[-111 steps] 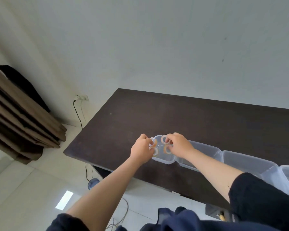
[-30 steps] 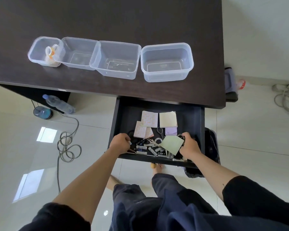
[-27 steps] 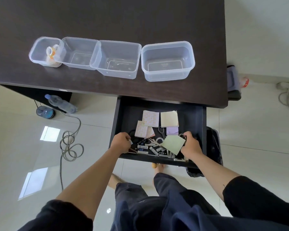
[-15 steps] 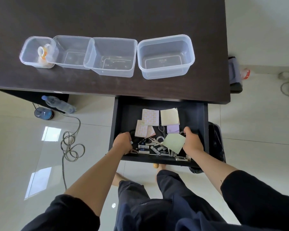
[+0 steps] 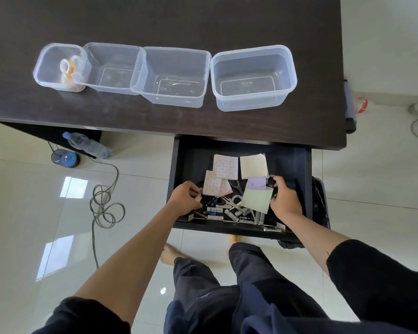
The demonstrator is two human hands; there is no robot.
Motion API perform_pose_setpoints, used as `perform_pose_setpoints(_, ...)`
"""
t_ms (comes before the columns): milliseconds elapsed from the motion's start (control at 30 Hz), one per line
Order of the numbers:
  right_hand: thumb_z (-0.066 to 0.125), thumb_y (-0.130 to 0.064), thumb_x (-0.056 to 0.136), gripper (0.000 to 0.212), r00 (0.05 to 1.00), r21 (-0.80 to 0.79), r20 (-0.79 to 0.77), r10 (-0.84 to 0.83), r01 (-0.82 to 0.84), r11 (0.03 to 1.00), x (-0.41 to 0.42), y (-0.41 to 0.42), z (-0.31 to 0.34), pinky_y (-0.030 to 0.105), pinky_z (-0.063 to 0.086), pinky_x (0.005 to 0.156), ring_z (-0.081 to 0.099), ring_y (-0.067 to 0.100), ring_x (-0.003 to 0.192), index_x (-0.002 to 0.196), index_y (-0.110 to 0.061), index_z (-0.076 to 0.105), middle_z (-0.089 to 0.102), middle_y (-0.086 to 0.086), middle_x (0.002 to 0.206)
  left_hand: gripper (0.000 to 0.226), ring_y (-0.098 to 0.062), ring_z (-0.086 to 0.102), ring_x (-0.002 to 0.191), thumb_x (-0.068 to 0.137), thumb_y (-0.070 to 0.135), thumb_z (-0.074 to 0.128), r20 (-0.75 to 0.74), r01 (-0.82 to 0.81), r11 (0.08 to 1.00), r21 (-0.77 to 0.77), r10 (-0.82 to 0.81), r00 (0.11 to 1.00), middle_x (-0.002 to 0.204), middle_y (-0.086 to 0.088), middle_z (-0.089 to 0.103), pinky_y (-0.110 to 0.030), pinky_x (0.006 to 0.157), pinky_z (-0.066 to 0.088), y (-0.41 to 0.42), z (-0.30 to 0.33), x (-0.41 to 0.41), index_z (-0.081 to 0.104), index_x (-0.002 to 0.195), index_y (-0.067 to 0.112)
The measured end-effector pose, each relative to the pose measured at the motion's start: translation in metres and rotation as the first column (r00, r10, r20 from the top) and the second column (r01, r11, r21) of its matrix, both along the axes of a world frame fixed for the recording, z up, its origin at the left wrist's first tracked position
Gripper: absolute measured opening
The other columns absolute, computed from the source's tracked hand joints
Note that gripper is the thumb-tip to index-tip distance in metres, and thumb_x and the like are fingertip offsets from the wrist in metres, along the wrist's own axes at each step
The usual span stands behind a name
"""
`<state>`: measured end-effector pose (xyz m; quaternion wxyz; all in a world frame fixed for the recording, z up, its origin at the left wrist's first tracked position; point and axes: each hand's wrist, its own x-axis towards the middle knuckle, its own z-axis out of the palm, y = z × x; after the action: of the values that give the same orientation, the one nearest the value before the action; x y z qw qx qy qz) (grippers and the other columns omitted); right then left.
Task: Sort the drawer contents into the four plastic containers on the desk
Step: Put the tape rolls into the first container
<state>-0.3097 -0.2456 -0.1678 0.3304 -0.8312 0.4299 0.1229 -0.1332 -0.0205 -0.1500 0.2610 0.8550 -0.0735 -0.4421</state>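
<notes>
Four clear plastic containers stand in a row on the dark desk [image 5: 203, 18]. The small leftmost container [image 5: 45, 71] holds tape rolls [image 5: 68, 66]. The second container [image 5: 111, 68], third container [image 5: 171, 75] and fourth container [image 5: 253, 75] hold nothing. Below, the open drawer [image 5: 299, 169] holds patterned pink notes [image 5: 225, 166], yellow notes [image 5: 253, 166], a purple pad [image 5: 256, 183], a green note [image 5: 257, 200], scissors [image 5: 234, 184] and several batteries [image 5: 227, 210]. My left hand [image 5: 185, 198] curls on a small dark item at the drawer's left. My right hand [image 5: 284, 198] pinches a small black round object [image 5: 272, 180].
A water bottle [image 5: 87, 145], a round blue device [image 5: 64, 157] and a coiled cable [image 5: 104, 206] lie on the glossy tiled floor to the left. A dark bin [image 5: 321, 206] stands right of the drawer. My legs are under the drawer's front edge.
Both hands left the tape rolls in the leftmost container and came down into the drawer. Over the last second the right hand slid back to the black object beside the purple pad.
</notes>
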Motion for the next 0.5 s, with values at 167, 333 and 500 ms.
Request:
perform_pose_setpoints(167,0.048,-0.001,0.09,0.065,0.999,-0.035,-0.034,0.04,-0.041,0.999,0.003,0.0,-0.002,0.028,0.042,0.049,0.06,0.027,0.066,0.144,-0.031,0.029,0.065,0.013,0.084,0.036,-0.015,0.064,0.086,0.076,-0.001,0.073,-0.101,-0.115,0.99,-0.083,0.106,0.989,0.098,-0.003,0.065,-0.018,0.058,0.051,-0.001,0.006,0.003,0.059,0.105,0.016)
perform_pose_setpoints(333,0.048,-0.003,0.089,0.034,0.995,-0.063,-0.035,0.097,-0.099,0.993,0.005,-0.004,0.002,0.029,0.044,0.052,0.057,0.029,0.068,0.119,-0.019,0.045,0.065,0.012,0.086,0.031,-0.017,0.064,0.087,0.077,0.004,0.073,-0.034,-0.075,0.995,-0.062,0.073,0.997,0.091,-0.001,0.065,-0.024,0.069,0.055,0.001,0.0,-0.003,0.062,0.105,0.013)
perform_pose_setpoints(500,0.053,-0.007,0.088,0.029,0.984,-0.074,-0.1,0.147,-0.154,0.985,0.011,-0.009,0.002,0.03,0.044,0.052,0.059,0.031,0.069,0.113,-0.015,0.042,0.063,0.013,0.084,0.028,-0.017,0.064,0.09,0.078,0.008,0.074,0.006,-0.012,0.998,-0.058,0.012,1.0,0.09,0.002,0.066,-0.03,0.083,0.053,0.005,-0.002,-0.008,0.065,0.103,0.017)
